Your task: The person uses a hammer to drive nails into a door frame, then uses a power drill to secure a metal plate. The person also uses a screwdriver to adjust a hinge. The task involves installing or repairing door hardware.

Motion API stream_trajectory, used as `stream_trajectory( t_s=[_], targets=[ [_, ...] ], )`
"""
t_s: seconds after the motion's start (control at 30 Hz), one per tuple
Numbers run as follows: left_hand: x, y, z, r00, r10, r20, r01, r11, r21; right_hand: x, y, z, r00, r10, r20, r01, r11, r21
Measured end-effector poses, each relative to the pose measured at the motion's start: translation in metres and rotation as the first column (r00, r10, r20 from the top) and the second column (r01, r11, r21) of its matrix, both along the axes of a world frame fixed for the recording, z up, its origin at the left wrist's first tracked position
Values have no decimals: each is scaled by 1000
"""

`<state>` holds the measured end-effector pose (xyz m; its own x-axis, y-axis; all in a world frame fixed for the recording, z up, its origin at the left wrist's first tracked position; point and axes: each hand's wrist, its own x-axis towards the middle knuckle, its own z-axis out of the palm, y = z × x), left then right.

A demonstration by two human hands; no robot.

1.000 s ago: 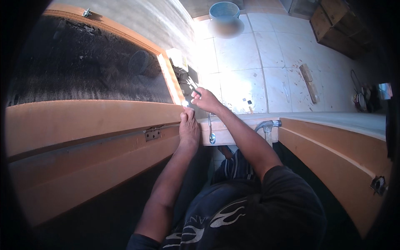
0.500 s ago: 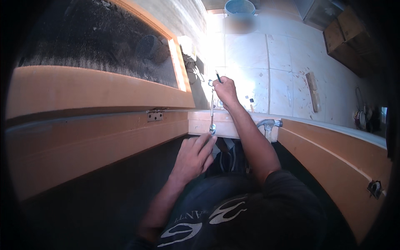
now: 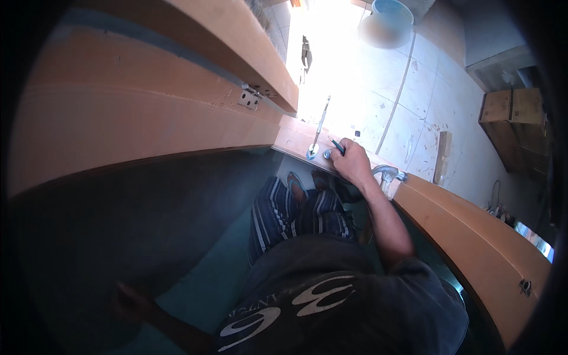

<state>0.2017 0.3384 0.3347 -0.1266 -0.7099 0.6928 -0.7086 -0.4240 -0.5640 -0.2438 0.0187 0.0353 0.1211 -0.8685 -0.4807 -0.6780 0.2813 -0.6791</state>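
My right hand (image 3: 353, 163) is closed around a dark pencil (image 3: 338, 146) above the wooden crosspiece (image 3: 290, 130). A small shiny round piece (image 3: 327, 154) shows at its fingertips; its kind is unclear. Just left of it, a thin metal rod (image 3: 320, 125) with a pale round end slants across the crosspiece, apart from the hand. To the right of the hand, a claw hammer (image 3: 389, 173) lies where the crosspiece meets the right beam. My left hand (image 3: 131, 303) hangs low at the far left in deep shade, its fingers dark and blurred.
A metal hinge (image 3: 249, 98) joins the orange-brown wooden parts on the left. The right beam (image 3: 467, 222) carries a small dark metal fitting (image 3: 525, 287). Beyond, a blue bucket (image 3: 393, 10), a wood offcut (image 3: 442, 157) and cardboard boxes (image 3: 512, 115) stand or lie on the tiled floor.
My left hand has left the rod's round end and dropped to the lower left. My right hand has come back from the rod's far end to the crosspiece. The view has turned.
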Motion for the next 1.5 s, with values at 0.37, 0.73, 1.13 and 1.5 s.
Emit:
stream_trajectory(
  t_s=[0.37,0.73,1.13,1.5],
  targets=[
    [2,-32,-3,955,-120,271,97,991,97,7,15,-7,970,129,-205,-153,983,-104],
    [0,-27,-1,954,-76,291,55,995,82,11,18,-8,966,126,-224,-146,987,-74],
    [-90,91,-117,625,-245,-742,328,944,-35,-33,65,58,993,-87,84,109,944,-311],
    [-254,359,-226,-263,-3,-965,148,988,-43,-41,393,22,727,297,619,-384,923,8]
  ],
)
